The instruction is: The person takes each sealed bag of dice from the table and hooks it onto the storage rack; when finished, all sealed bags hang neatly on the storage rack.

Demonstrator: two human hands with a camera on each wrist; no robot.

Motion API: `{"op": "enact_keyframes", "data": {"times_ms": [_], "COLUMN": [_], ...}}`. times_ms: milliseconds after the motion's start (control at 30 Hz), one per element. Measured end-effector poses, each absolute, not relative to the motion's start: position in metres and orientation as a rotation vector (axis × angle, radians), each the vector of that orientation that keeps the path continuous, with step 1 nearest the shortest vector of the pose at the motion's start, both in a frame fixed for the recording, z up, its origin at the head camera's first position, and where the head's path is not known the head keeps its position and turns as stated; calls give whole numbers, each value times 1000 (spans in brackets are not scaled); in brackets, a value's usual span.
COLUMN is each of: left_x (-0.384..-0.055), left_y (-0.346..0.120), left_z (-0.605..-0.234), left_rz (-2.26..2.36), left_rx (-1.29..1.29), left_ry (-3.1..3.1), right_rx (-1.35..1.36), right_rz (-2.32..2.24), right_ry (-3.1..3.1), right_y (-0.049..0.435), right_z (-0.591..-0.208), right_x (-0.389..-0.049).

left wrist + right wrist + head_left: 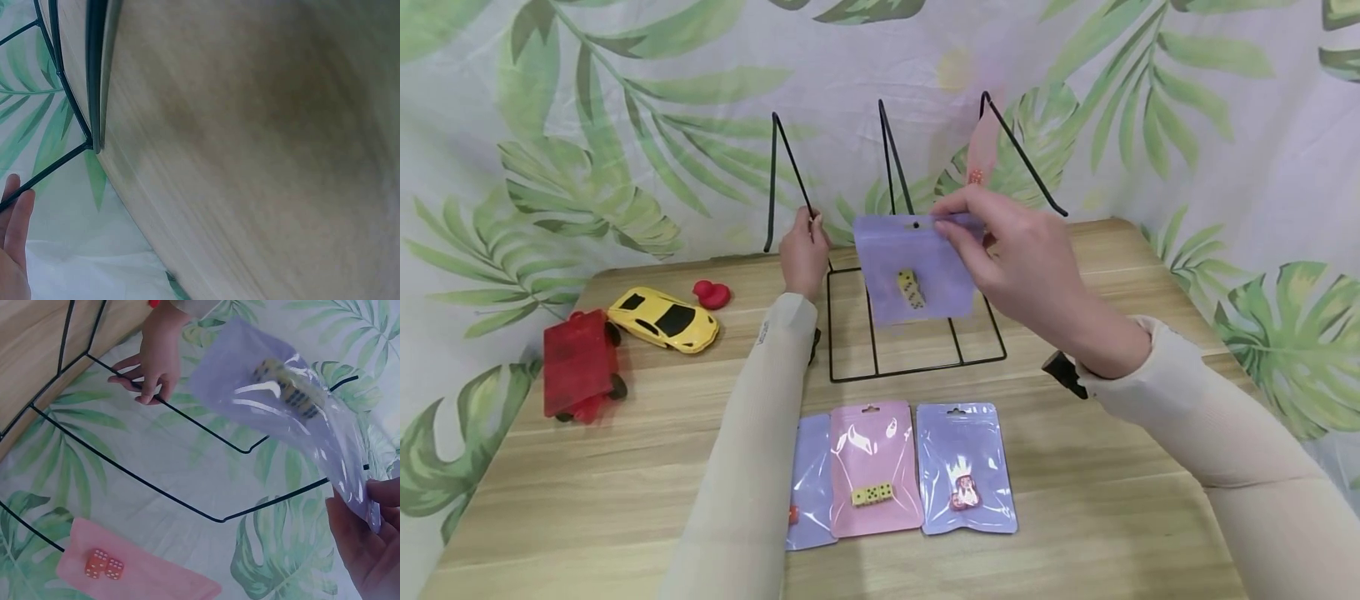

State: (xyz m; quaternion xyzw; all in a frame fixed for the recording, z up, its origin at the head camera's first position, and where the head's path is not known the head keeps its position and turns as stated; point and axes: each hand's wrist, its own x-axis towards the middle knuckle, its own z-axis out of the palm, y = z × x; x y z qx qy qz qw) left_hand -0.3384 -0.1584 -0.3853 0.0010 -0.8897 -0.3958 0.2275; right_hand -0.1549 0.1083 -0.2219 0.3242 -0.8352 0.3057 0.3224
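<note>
My left hand (805, 254) grips the left upright wire of a black wire display rack (917, 367); the left wrist view shows its fingers (19, 219) at the wire. With thumb and fingertips, my right hand (1030, 258) pinches the top edge of a purple zip bag (880, 292) near its hang hole. Yellow dice (910, 287) show inside this bag, which hangs in front of the rack's middle. In the right wrist view the bag overlaps the ends of two rack arms. A pink bag (144, 575) with orange-red dice (103, 564) hangs on the rack's right arm.
On the table's near side lie a pink bag (872, 450) of yellow dice, a purple bag (962, 433) with red dice, and another purple bag (814, 467) partly behind my left sleeve. A yellow toy car (662, 319), a red toy cart (576, 362) and a small red toy (711, 294) stand left.
</note>
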Motion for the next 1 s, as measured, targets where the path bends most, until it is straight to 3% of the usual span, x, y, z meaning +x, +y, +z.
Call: {"op": "enact_keyframes", "data": {"times_ms": [400, 1000], "left_x": [-339, -333], "left_y": [-162, -158], "left_z": [-385, -382], "left_rz": [-1046, -1057], "left_rx": [-6, 8], "left_ry": [-2443, -2455], "right_rx": [714, 335], "right_rz": [810, 924], "right_ry": [-2300, -2477], "right_y": [92, 59], "right_z": [-226, -218], "right_x": [-184, -261]}}
